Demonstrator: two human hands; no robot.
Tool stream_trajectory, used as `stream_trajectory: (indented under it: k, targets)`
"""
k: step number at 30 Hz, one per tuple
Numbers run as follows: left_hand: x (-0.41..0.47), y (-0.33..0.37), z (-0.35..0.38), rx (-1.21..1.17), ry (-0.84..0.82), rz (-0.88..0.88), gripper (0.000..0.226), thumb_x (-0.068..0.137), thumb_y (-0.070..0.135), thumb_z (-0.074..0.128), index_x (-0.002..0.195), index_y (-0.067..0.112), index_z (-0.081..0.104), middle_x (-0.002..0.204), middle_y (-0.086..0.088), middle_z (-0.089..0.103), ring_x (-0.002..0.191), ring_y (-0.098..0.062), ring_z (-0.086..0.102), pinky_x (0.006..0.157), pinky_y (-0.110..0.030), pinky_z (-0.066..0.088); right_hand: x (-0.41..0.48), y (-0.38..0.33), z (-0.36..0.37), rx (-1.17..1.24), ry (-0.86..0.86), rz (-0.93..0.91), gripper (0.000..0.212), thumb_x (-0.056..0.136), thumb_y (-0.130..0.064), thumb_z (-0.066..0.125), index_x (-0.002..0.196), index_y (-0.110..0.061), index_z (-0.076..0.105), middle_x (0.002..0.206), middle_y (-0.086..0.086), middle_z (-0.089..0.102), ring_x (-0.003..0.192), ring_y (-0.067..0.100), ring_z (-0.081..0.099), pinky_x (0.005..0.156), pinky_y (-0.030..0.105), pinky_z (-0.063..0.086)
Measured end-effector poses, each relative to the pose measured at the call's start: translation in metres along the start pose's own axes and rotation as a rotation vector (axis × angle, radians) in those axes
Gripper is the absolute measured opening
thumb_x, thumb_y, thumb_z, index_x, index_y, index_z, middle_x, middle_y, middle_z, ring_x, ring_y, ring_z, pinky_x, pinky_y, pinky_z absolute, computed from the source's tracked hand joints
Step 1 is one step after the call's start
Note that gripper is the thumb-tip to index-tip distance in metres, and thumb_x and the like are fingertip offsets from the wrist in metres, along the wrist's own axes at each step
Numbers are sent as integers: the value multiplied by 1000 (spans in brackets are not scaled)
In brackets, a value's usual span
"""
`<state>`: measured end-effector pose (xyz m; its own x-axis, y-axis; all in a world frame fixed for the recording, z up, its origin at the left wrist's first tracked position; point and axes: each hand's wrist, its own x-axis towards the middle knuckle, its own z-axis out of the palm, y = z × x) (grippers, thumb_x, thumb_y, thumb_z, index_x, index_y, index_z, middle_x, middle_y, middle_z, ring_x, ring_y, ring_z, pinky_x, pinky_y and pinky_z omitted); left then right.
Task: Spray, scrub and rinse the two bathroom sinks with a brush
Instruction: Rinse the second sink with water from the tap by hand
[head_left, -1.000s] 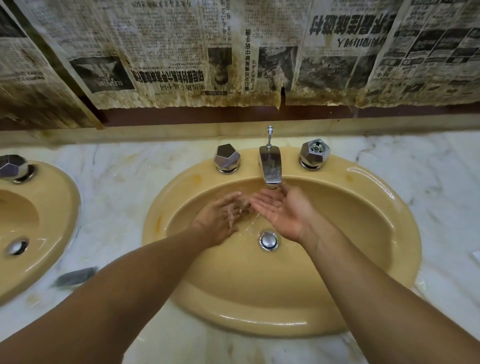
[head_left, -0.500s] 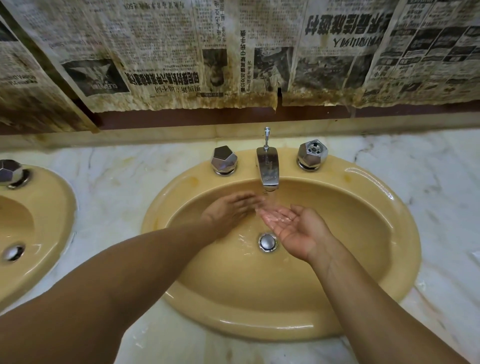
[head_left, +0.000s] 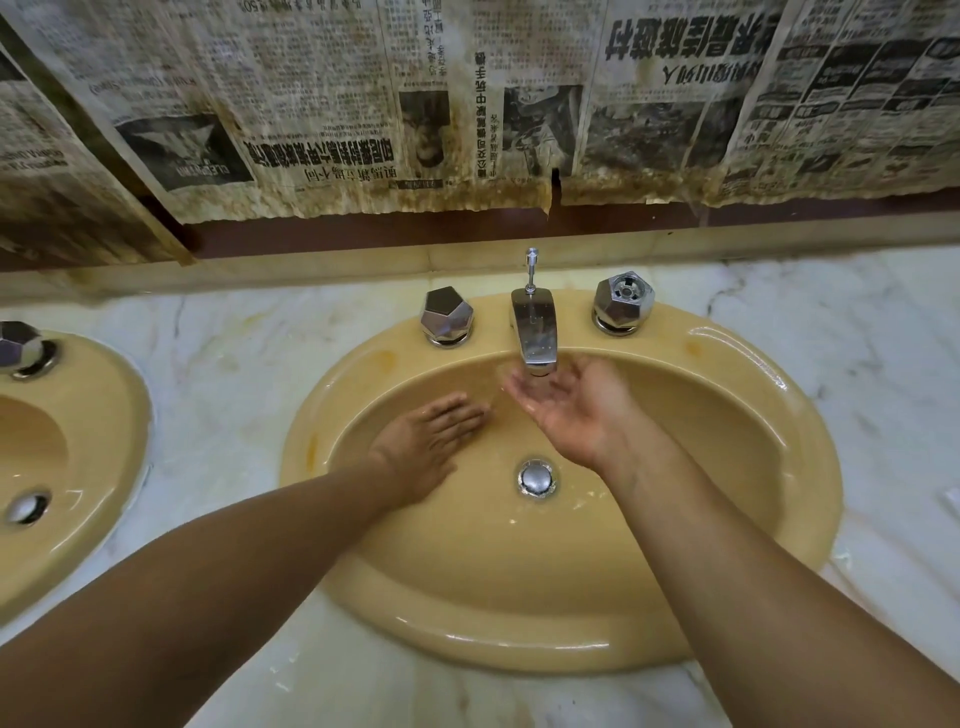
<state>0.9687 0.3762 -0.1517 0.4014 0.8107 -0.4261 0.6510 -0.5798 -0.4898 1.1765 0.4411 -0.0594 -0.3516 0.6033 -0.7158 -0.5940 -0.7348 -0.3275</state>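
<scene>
Nearest, along the desk's (head_left: 857, 364) front edge, the wet rim of the sink (head_left: 519, 649) is seen, its long axis running left to right along the desk. Both forearms are reached over that rim into the bowl. Past the drain (head_left: 536, 477), the left grip (head_left: 431, 441) is laid flat and palm down on the bowl's left wall, fingers straight and together, nothing held. The right grip (head_left: 571, 410) is turned palm up and loosely cupped, holding no tool. Its fingertips are placed directly under the spout (head_left: 535, 332), from which water appears to run.

The step is judged to be a hand rinse of the bowl. The coming move turns on the spout, which lies just beyond and above the right grip, so the water is best caught and thrown by that hand while the wall is wiped by the left. The right knob (head_left: 623, 301) is nearer the right grip, the left knob (head_left: 447, 314) nearer the left.

A second sink (head_left: 119, 405) is set at the desk's left edge, on the left grip's side. No brush is to be seen. Stained newspaper (head_left: 363, 104) is hung behind the far edge.
</scene>
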Motion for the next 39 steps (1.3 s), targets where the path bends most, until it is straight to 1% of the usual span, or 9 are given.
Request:
stream_trajectory:
  k: [3, 6, 9, 13, 16, 25, 29, 34, 39]
  targets:
    - [-16, 18, 4, -149, -150, 28, 69, 108, 46, 10, 161, 11, -17, 165, -3, -29, 153, -15, -28, 122, -43, -24, 1, 4, -20, -81, 121, 45, 41, 112, -23, 33, 108, 10, 56, 108, 30, 66, 102, 41, 66, 81, 47, 57]
    - [-30, 24, 0, -207, -314, 80, 72, 107, 53, 11, 161, 14, -17, 167, -3, -27, 154, -17, -25, 125, -43, -16, 2, -1, -31, -61, 161, 8, 44, 112, -20, 31, 101, 12, 58, 106, 30, 65, 97, 39, 65, 91, 45, 55]
    - [-33, 4, -3, -133, -251, 44, 75, 106, 58, 11, 161, 15, -18, 166, 1, -28, 154, -14, -24, 125, -42, -18, 2, 9, -16, -42, 56, 15, 38, 109, -13, 34, 115, 14, 60, 117, 32, 66, 109, 40, 66, 96, 45, 54]
    - [-30, -10, 2, -62, -164, -10, 74, 105, 59, 11, 163, 17, -9, 168, -1, -18, 156, -17, -20, 126, -45, -16, -5, 40, 3, -439, -145, 188, 42, 108, -17, 41, 121, 17, 62, 113, 32, 70, 102, 41, 71, 90, 43, 60]
    - [-38, 5, 0, -133, -239, -9, 71, 107, 53, 8, 161, 14, -14, 166, -6, -25, 155, -20, -25, 124, -48, -19, -11, 46, -9, -690, -66, 167, 40, 105, -14, 42, 119, 18, 61, 105, 33, 71, 100, 44, 72, 83, 44, 62]
    - [-46, 66, -51, -793, -713, 51, 70, 110, 50, 16, 163, 7, -1, 171, -7, -14, 158, -17, -11, 126, -45, -4, 6, 5, -41, -21, 60, -28, 37, 109, -20, 40, 120, 8, 62, 122, 26, 67, 104, 36, 69, 79, 41, 58]
    - [-55, 38, -49, -626, -650, 78, 72, 109, 54, 17, 164, 12, -4, 171, -3, -14, 158, -15, -11, 126, -43, -8, -5, 33, -6, -326, -147, 89, 38, 108, -18, 43, 125, 11, 61, 118, 29, 70, 105, 38, 72, 88, 42, 62]
    - [-54, 2, -23, -113, -243, -128, 68, 108, 46, 11, 161, 11, -15, 164, -3, -28, 155, -16, -24, 124, -44, -20, -17, 55, -6, -926, -180, 49, 48, 108, -34, 48, 109, 10, 68, 104, 29, 74, 96, 39, 74, 83, 42, 62]
    - [-47, 45, -22, -437, -460, -165, 75, 106, 53, 12, 160, 9, -17, 163, -5, -32, 154, -19, -27, 123, -50, -19, 9, 18, -47, -324, 64, -15, 45, 111, -29, 40, 117, 10, 62, 112, 31, 71, 102, 40, 72, 85, 45, 60]
